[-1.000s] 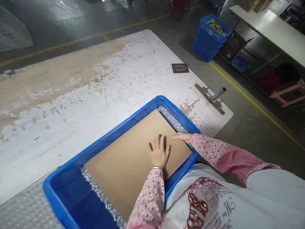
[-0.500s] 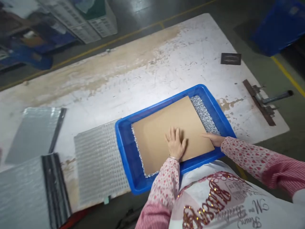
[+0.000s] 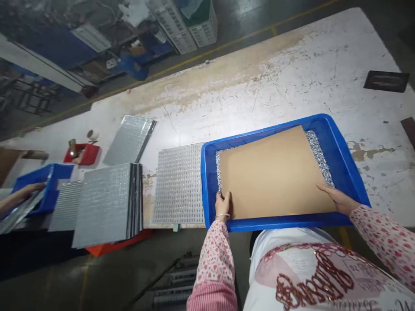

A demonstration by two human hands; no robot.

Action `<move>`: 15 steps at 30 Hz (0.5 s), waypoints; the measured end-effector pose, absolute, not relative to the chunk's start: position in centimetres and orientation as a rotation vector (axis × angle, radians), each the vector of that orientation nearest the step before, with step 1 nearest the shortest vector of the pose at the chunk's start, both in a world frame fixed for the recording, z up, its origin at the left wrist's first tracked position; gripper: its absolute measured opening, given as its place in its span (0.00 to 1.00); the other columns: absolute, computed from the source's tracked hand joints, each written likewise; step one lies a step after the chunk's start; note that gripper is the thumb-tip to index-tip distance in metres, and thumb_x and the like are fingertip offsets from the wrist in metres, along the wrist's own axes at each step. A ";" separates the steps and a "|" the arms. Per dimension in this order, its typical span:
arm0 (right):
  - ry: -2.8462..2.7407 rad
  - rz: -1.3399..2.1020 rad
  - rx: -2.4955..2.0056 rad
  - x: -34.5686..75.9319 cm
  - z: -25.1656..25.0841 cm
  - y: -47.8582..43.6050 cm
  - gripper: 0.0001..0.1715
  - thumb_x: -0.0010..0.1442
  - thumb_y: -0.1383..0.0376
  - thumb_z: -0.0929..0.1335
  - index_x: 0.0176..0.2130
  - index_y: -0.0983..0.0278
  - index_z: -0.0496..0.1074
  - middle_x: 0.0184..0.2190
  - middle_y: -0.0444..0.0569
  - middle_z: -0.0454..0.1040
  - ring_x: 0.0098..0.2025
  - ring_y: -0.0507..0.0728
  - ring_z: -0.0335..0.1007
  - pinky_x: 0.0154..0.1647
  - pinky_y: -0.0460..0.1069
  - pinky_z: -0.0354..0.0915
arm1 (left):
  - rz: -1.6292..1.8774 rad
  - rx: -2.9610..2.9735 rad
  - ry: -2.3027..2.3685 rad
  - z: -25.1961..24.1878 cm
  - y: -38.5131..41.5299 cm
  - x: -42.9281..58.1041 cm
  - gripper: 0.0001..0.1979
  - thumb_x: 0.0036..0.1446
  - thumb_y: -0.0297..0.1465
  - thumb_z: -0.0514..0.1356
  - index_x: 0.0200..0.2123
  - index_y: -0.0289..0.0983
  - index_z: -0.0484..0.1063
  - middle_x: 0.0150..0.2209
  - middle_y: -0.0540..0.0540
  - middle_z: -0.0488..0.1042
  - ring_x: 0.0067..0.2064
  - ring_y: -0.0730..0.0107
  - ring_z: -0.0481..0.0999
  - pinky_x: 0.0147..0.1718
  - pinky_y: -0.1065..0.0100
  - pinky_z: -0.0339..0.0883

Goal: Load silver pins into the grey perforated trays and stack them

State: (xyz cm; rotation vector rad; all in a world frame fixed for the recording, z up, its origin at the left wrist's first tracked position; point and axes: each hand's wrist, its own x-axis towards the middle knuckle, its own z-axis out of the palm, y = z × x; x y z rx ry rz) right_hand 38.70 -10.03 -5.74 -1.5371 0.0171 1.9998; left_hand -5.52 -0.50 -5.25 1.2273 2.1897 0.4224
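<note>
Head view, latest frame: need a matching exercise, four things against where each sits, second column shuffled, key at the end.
Things:
1. left hand
2. right hand
3. cardboard sheet
4. silver grid panel

Places:
A. on the table, just left of the blue tray
B. in the blue tray, lying over small silvery pieces
C. at the sheet's near right corner
D. at the sheet's near left corner, by the tray's rim

Pairs: 1-D, 2-C, 3-B, 4-A
</note>
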 end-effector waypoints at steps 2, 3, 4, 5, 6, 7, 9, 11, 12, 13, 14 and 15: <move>-0.024 1.918 -1.642 38.7 -5.6 -10.4 0.17 0.62 0.62 0.67 0.49 0.65 0.75 0.46 0.58 0.79 0.46 0.61 0.78 0.47 0.49 0.72 | 0.503 1.194 2.149 -5.6 -1.7 -6.3 0.22 0.56 0.42 0.59 0.46 0.30 0.71 0.42 0.34 0.78 0.45 0.53 0.77 0.47 0.56 0.70; -0.058 1.860 -1.696 38.8 -5.7 -10.5 0.18 0.61 0.62 0.68 0.50 0.64 0.75 0.47 0.57 0.78 0.47 0.61 0.77 0.47 0.48 0.72 | 0.559 1.191 2.137 -5.6 -2.0 -6.4 0.21 0.56 0.44 0.58 0.44 0.31 0.71 0.40 0.36 0.78 0.43 0.55 0.78 0.45 0.58 0.70; -0.095 1.793 -1.739 38.8 -6.1 -10.7 0.20 0.60 0.62 0.68 0.52 0.62 0.74 0.49 0.56 0.77 0.48 0.60 0.76 0.47 0.47 0.71 | 0.619 1.196 2.130 -5.6 -2.3 -6.3 0.21 0.57 0.44 0.57 0.44 0.32 0.71 0.41 0.37 0.78 0.43 0.57 0.77 0.45 0.59 0.70; -0.131 1.724 -1.768 38.8 -6.6 -10.8 0.22 0.60 0.61 0.68 0.54 0.60 0.73 0.51 0.55 0.76 0.50 0.60 0.75 0.47 0.46 0.70 | 0.678 1.206 2.125 -5.5 -2.3 -6.2 0.22 0.57 0.45 0.56 0.45 0.33 0.70 0.42 0.38 0.77 0.44 0.59 0.77 0.46 0.61 0.70; -0.158 1.661 -1.781 38.7 -7.2 -10.8 0.24 0.61 0.60 0.68 0.56 0.57 0.71 0.54 0.54 0.75 0.52 0.59 0.74 0.48 0.46 0.70 | 0.730 1.218 2.123 -5.4 -2.3 -6.0 0.23 0.57 0.46 0.56 0.47 0.34 0.69 0.44 0.38 0.77 0.45 0.60 0.77 0.46 0.62 0.69; -0.173 1.610 -1.786 38.6 -7.9 -10.8 0.25 0.61 0.58 0.68 0.58 0.55 0.69 0.55 0.52 0.73 0.54 0.59 0.73 0.50 0.46 0.69 | 0.769 1.231 2.120 -5.3 -2.1 -5.8 0.23 0.57 0.46 0.56 0.48 0.34 0.68 0.45 0.39 0.77 0.45 0.61 0.76 0.47 0.62 0.69; -0.193 1.581 -1.783 38.2 -9.1 -10.7 0.28 0.63 0.56 0.66 0.61 0.53 0.66 0.58 0.52 0.71 0.57 0.58 0.70 0.52 0.47 0.67 | 0.795 1.259 2.100 -5.2 -1.4 -5.5 0.23 0.57 0.45 0.57 0.49 0.35 0.68 0.44 0.40 0.77 0.44 0.62 0.76 0.45 0.63 0.69; -0.205 1.587 -1.810 37.5 -9.8 -10.5 0.32 0.62 0.52 0.66 0.63 0.53 0.64 0.60 0.53 0.69 0.58 0.58 0.68 0.52 0.47 0.66 | 0.764 1.288 2.076 -5.1 -0.6 -5.2 0.19 0.57 0.43 0.59 0.44 0.35 0.72 0.39 0.41 0.78 0.40 0.61 0.77 0.43 0.62 0.69; -0.212 1.559 -1.848 37.1 -9.7 -10.5 0.34 0.61 0.50 0.65 0.64 0.52 0.62 0.61 0.53 0.67 0.58 0.58 0.68 0.52 0.47 0.66 | 0.745 1.302 2.073 -5.0 -0.2 -5.1 0.17 0.57 0.42 0.58 0.41 0.35 0.73 0.37 0.42 0.78 0.38 0.61 0.77 0.42 0.62 0.68; -0.234 1.507 -1.907 36.7 -9.4 -10.4 0.36 0.61 0.48 0.65 0.65 0.52 0.60 0.62 0.53 0.66 0.58 0.58 0.68 0.50 0.48 0.67 | 0.732 1.315 2.075 -4.8 0.2 -5.0 0.16 0.58 0.42 0.58 0.40 0.35 0.73 0.36 0.41 0.78 0.38 0.60 0.77 0.42 0.61 0.68; -0.310 1.467 -1.967 36.2 -8.9 -10.3 0.39 0.61 0.45 0.63 0.67 0.51 0.57 0.62 0.53 0.65 0.56 0.59 0.70 0.47 0.49 0.68 | 0.726 1.325 2.085 -4.5 0.5 -4.9 0.16 0.60 0.42 0.56 0.40 0.35 0.73 0.37 0.41 0.79 0.39 0.60 0.77 0.43 0.61 0.68; -0.436 1.446 -2.012 35.8 -8.1 -10.3 0.41 0.62 0.42 0.59 0.68 0.50 0.53 0.63 0.53 0.64 0.54 0.59 0.71 0.44 0.51 0.70 | 0.723 1.332 2.101 -4.2 0.7 -4.8 0.16 0.61 0.41 0.55 0.41 0.35 0.73 0.39 0.40 0.79 0.41 0.60 0.77 0.44 0.62 0.67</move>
